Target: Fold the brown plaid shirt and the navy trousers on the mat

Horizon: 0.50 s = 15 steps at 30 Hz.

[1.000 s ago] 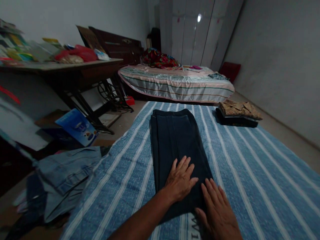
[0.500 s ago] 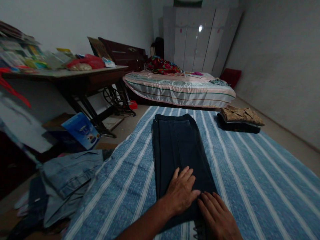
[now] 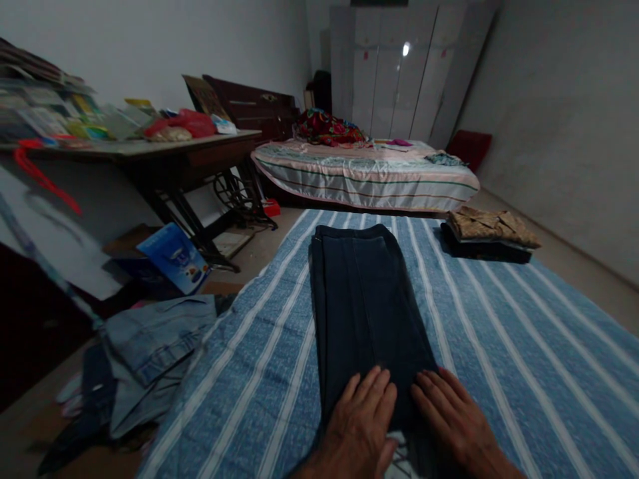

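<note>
A pair of dark blue jeans (image 3: 367,299), folded lengthwise, lies along a blue and white striped sheet (image 3: 499,346) spread on the floor. My left hand (image 3: 362,426) rests flat on the near end of the jeans, fingers stretched out. My right hand (image 3: 456,419) lies flat beside it on the same end, fingers spread. Neither hand holds anything.
A stack of folded clothes (image 3: 489,233) sits at the sheet's far right. Light denim garments (image 3: 150,346) are heaped off the left edge. A cluttered sewing-machine table (image 3: 150,150) stands at left, a mattress (image 3: 364,173) and white wardrobe (image 3: 399,73) behind.
Both hands have slid back toward me along the jeans to their near end and now lie side by side. The view has shifted slightly right.
</note>
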Available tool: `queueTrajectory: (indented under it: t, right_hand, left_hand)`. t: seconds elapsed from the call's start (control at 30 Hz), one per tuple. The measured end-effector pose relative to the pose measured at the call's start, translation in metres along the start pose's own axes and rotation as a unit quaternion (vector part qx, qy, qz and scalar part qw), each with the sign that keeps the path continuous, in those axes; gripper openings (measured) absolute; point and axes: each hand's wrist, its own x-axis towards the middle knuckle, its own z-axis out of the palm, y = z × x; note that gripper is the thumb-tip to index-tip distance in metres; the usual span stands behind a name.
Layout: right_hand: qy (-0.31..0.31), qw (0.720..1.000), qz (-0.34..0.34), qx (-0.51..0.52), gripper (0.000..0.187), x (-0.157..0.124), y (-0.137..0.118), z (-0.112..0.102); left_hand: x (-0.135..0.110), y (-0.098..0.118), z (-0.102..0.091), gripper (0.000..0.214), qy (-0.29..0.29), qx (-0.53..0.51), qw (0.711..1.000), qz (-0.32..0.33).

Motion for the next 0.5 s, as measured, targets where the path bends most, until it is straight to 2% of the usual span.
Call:
queueTrajectory:
  t: [0.2,0.5]
  right_hand:
    - [-0.006,1.0,0.006,0.009,0.032,0.0054,0.0017,-0.0042]
    - [-0.028,0.999,0.011,0.015,0.031,0.0056,0.0045,-0.0089]
  left_hand:
    - [0.0013,0.0035,-0.0039,0.06,0.024,0.039,0.999,-0.001]
    - [-0.0046,-0.0039,0.0054,0.059,0.093,0.143,0.985,0.037]
